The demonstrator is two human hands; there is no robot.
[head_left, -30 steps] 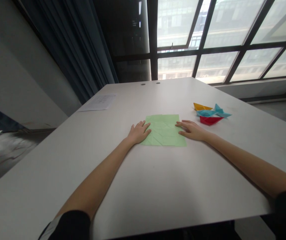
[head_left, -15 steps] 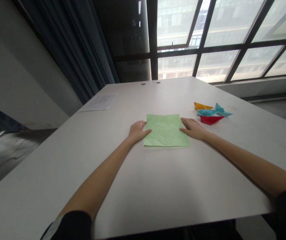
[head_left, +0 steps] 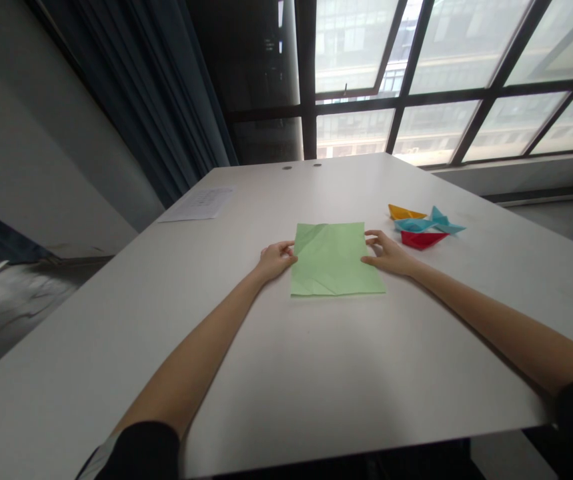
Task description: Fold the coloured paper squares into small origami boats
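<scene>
A creased light-green sheet of paper lies on the white table ahead of me. My left hand pinches the sheet's left edge near its far corner. My right hand pinches the right edge near the other far corner. The far edge of the sheet is raised a little off the table, while its near edge still lies flat.
Three folded paper boats lie to the right of the sheet: orange, blue and red. A white printed sheet lies at the far left of the table. Windows and a dark curtain stand behind the table.
Both hands slid outward off the flat sheet to its side edges, closed on them, and the sheet's far edge has lifted.
</scene>
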